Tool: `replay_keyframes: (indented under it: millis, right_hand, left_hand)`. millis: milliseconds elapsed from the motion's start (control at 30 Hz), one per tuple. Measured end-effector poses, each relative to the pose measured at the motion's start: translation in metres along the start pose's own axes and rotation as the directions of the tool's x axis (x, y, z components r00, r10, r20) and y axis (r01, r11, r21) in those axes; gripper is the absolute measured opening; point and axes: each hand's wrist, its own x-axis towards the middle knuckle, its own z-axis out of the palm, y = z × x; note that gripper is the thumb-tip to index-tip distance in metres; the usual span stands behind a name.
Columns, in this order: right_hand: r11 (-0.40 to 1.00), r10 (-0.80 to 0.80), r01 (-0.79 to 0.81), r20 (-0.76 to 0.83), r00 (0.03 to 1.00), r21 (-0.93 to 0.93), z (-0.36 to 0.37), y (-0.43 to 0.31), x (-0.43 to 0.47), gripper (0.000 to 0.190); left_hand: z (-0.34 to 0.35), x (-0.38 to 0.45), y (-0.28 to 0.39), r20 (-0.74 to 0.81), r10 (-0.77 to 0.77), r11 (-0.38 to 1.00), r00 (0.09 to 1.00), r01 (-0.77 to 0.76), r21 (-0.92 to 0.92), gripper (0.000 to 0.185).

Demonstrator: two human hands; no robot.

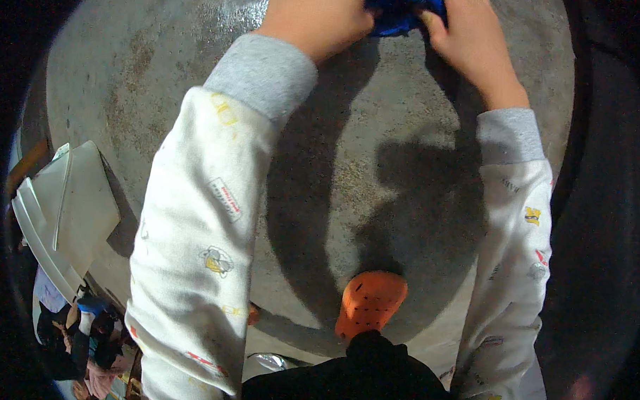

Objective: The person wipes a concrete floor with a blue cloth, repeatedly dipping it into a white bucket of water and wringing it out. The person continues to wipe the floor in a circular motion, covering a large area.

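Observation:
Both arms, in white printed sleeves with grey cuffs, reach toward the top edge of the head view. A bunched piece of blue cloth [403, 12] is between the hands, partly cut off by the picture's edge. My left hand [321, 20] grips its left side, with the fingers mostly hidden. On the other side, my right hand [471, 38] holds the cloth, its thumb against the edge. The cloth is raised above a grey concrete floor [398, 91], where the shadows of the arms and head fall.
An orange clog [374, 302] is on my foot below. A pale plastic panel or lid [90, 192] lies at the left, beside a pile of mixed clothes or cloths [101, 346]. A shiny silvery thing [273, 362] lies near my dark trousers. A wet-looking, glossy patch of floor shows at the upper left.

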Motion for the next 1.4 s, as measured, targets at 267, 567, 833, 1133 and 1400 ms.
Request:
replay_keyframes:
  millis: [267,567,833,1133,1400]
  right_hand:
    - [0.986,-0.084,0.05,0.212,0.974,0.161,0.004,-0.052,-0.115,0.056]
    - [0.981,-0.086,-0.051,0.648,0.756,0.189,-0.021,-0.143,-0.238,0.064]
    - [0.99,-0.11,0.052,0.473,0.874,0.133,0.006,-0.14,-0.142,0.059]
    - [0.985,0.127,-0.131,0.04,0.991,0.113,0.042,-0.122,0.043,0.034]
    - [0.999,-0.009,-0.011,0.533,0.846,0.035,0.051,-0.149,0.015,0.037]
  left_hand:
    - [0.042,-0.158,0.013,-0.108,-0.016,0.982,0.994,-0.005,-0.191,0.056]
    - [0.052,-0.325,0.074,0.2,0.002,0.988,0.98,0.029,-0.15,0.074]
    - [0.036,-0.257,-0.005,0.118,0.22,0.974,0.968,-0.226,0.035,0.046]
    - [-0.038,-0.076,-0.096,-0.168,0.161,0.973,0.973,-0.129,0.189,0.051]
    - [-0.038,-0.127,-0.109,0.317,0.151,0.97,0.936,-0.201,0.134,0.07]
